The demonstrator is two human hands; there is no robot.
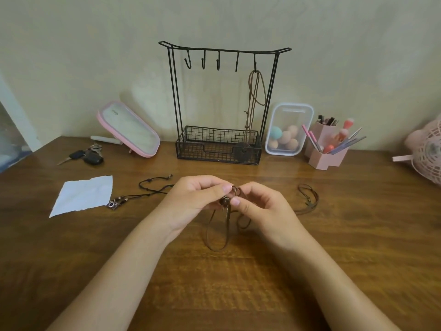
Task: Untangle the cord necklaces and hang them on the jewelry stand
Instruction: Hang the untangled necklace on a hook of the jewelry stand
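My left hand (195,197) and my right hand (260,209) meet above the table's middle, both pinching a brown cord necklace (216,235) at its beads and ring. Its loops hang down onto the wood. A black cord necklace (148,191) with a square pendant lies to the left. Another brown cord necklace (309,198) lies to the right. The black wire jewelry stand (220,103) stands at the back with several hooks. One brown necklace (256,91) hangs from its rightmost hook, its pendant down in the basket.
A white paper (83,194) lies front left, with keys (87,155) and a pink mirror (128,129) behind it. Right of the stand are a clear box of sponges (287,129), a pink brush holder (327,146) and a pink fan (427,149).
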